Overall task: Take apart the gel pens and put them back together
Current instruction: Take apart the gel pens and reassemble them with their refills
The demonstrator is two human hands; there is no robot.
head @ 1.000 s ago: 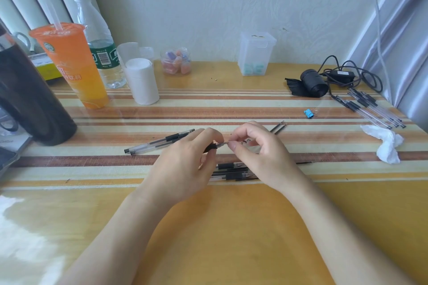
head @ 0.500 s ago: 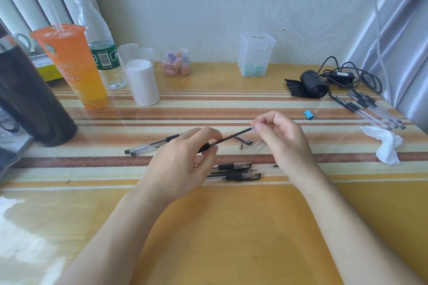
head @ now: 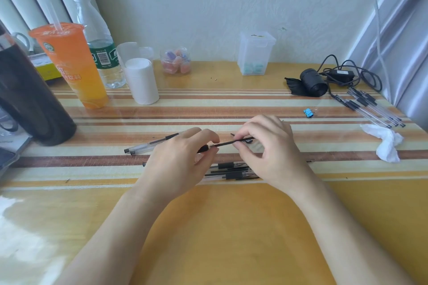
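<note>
The left hand (head: 178, 159) has a narrow grip on the dark end of a gel pen (head: 203, 148). The right hand (head: 266, 148) pinches the pen's thin dark refill (head: 225, 144) between thumb and forefinger. The refill spans the gap between both hands, tilted up to the right, just above the tabletop (head: 231, 227). This is right of the orange cup (head: 69, 65) and nearer the person. A heap of pens (head: 231, 171) lies under the hands, two pens (head: 148, 146) lie closer to the cup, and a bundle of pens (head: 375, 109) lies far to its right.

1 head view looks down, close, at table (head: 231, 227).
</note>
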